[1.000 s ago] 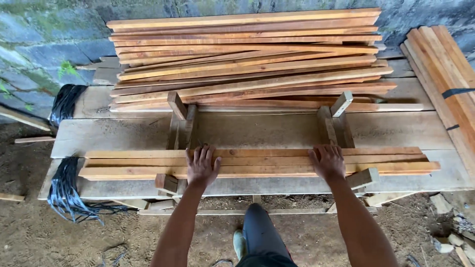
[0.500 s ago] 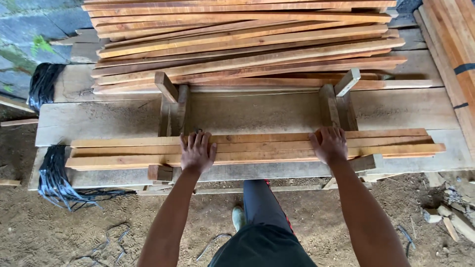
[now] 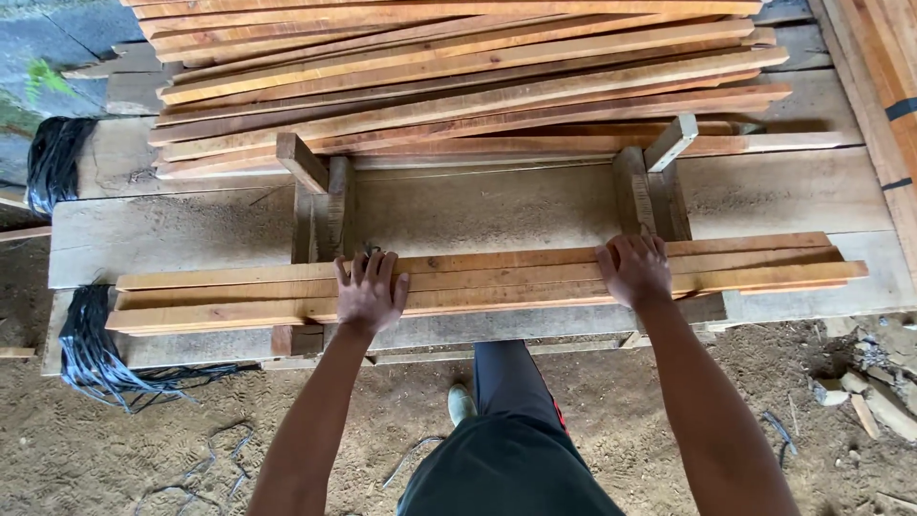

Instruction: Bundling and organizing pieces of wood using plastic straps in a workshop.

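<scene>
A small stack of long orange-brown wooden slats [image 3: 497,283] lies lengthwise across the near side of a rough plank workbench [image 3: 172,234]. My left hand [image 3: 367,291] rests flat on top of the slats, fingers spread, left of the middle. My right hand [image 3: 636,269] presses flat on the same slats further right. Neither hand wraps around a slat. Two upright wooden cradle brackets, a left bracket [image 3: 315,205] and a right bracket [image 3: 651,182], stand just behind the slats.
A big loose pile of slats [image 3: 458,81] fills the back of the bench. More strapped slats [image 3: 884,76] lie at the right. Black strap bundles [image 3: 91,354] hang at the left. Dirt floor, my leg and shoe [image 3: 461,401] below; rubble at the right.
The view has shifted closer and lower over the bench. My hands stay flat on the slat stack, which sits slightly nearer the brackets.
</scene>
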